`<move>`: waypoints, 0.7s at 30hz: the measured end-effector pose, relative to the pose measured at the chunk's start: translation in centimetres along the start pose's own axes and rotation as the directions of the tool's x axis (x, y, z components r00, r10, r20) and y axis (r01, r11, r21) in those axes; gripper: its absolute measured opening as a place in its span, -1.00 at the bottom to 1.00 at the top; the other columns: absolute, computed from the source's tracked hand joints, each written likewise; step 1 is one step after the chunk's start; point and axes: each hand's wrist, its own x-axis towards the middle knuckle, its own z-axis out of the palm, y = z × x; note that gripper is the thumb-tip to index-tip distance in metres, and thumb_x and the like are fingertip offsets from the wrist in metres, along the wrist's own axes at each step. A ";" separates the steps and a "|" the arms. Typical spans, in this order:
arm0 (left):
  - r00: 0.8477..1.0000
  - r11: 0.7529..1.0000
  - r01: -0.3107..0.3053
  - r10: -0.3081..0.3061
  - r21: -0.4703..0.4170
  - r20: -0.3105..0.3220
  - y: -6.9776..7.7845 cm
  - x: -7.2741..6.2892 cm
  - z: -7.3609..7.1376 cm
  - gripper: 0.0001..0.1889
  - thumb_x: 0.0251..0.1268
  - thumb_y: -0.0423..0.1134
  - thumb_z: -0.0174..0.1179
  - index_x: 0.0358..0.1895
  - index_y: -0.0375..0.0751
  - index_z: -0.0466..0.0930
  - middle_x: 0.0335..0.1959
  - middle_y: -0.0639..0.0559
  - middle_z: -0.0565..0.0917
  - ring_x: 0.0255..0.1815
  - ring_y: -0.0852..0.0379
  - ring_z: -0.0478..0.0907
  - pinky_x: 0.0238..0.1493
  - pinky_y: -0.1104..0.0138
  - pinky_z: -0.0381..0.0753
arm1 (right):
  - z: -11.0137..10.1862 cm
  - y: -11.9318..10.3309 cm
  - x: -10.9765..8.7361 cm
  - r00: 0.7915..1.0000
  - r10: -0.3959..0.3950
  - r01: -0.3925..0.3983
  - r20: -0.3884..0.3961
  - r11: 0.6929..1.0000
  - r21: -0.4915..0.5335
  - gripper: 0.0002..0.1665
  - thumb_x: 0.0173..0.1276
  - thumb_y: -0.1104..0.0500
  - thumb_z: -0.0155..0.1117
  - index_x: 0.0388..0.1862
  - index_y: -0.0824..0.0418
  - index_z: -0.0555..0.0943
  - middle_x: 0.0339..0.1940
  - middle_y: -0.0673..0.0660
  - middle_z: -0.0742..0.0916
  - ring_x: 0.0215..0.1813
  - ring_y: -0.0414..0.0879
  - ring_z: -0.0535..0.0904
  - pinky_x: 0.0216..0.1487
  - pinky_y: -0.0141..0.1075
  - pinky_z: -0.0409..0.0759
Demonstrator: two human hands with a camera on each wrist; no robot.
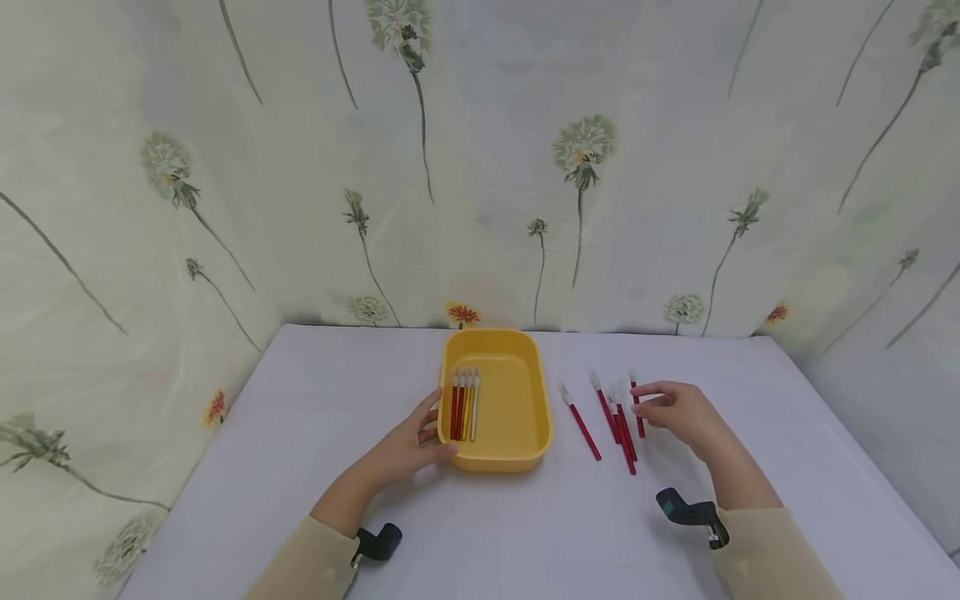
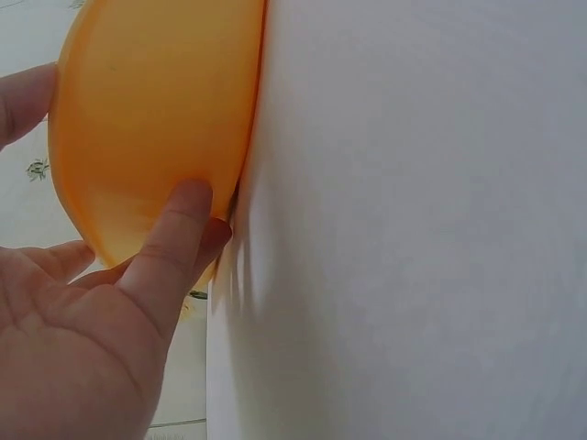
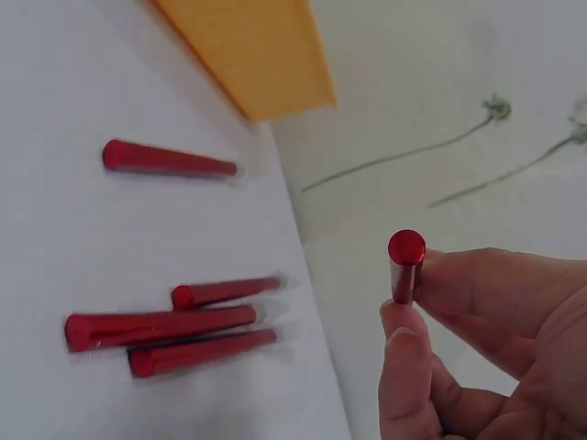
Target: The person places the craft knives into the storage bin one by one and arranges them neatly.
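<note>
A yellow tray [image 1: 480,461] has my left hand [image 1: 408,446] at its near left corner, thumb at the front rim and fingers along the outer side wall. In the left wrist view, those fingers [image 2: 170,243] lie against the wall. Inside the tray, several slim capped pens [image 1: 462,412] in red, yellow and white stand side by side along the left. Over on the right, my right hand [image 1: 686,412] pinches a red pen [image 3: 406,252] between thumb and fingertips. Several more red pens [image 1: 585,433] with pale caps lie loosely between that hand and the tray.
A white cloth covers the table [image 1: 525,542]. Its far edge meets a hanging curtain [image 1: 480,250] printed with dandelions. Dark camera mounts [image 1: 686,510] sit on both wrists at the sleeve ends.
</note>
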 end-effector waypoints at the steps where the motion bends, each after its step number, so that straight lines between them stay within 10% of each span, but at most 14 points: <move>1: 1.000 1.000 0.000 0.000 0.002 -0.001 0.0 0.0 0.0 0.05 0.26 -0.03 0.40 0.65 0.08 -0.17 0.51 -0.18 0.25 0.44 -0.14 0.36 0.40 -0.04 0.34 | 0.0 -0.5 -0.3 1.000 -0.008 0.008 0.002 1.000 0.007 -0.44 0.42 0.03 0.34 0.30 0.26 0.54 0.08 0.32 0.69 0.07 0.21 0.65 0.17 0.24 0.51; 21: 1.000 1.000 0.007 -0.007 0.009 0.002 0.4 -0.3 0.0 0.02 0.28 -0.02 0.38 0.64 0.14 -0.16 0.53 -0.15 0.23 0.46 -0.12 0.32 0.41 -0.06 0.32 | 3.5 -8.5 -0.9 0.997 -0.055 0.048 0.049 0.991 0.126 -0.52 0.37 0.01 0.39 0.23 0.10 0.62 0.03 0.19 0.72 0.04 0.09 0.62 0.20 0.08 0.58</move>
